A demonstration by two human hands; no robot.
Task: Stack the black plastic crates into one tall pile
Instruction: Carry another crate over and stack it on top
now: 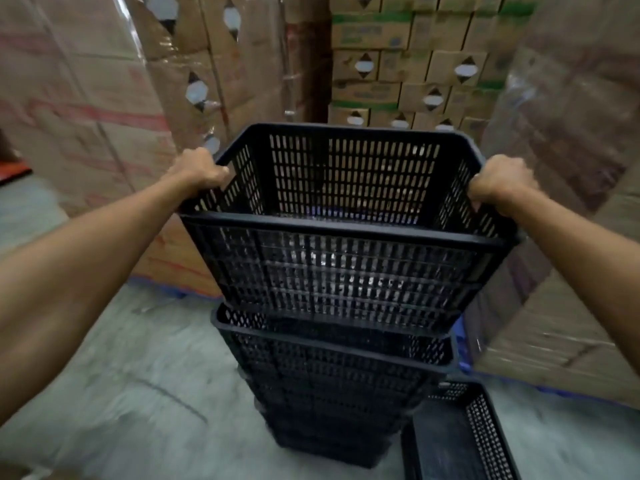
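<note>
The person holds a black slotted plastic crate (346,223) with both hands. The left hand (201,169) is closed over the rim of the crate's left short side, and the right hand (498,185) is closed over the rim of the right short side. The crate is tilted, its open top turned toward the camera, and its bottom sits just above the open top of the pile of black crates (329,386) that stands on the concrete floor (131,393). Whether the two already touch cannot be told.

One more black crate (457,434) lies on the floor, just beside the right side of the pile, at the lower edge of the view.

The room for moving is narrow. Wrapped stacks of cardboard cartons (86,109) stand near on the left, another wrapped stack (568,237) leans in close on the right, and cartons with green print (408,64) close the back. The floor to the left of the pile is free. The printing on the cartons is too blurred to read; only diamond marks show.
</note>
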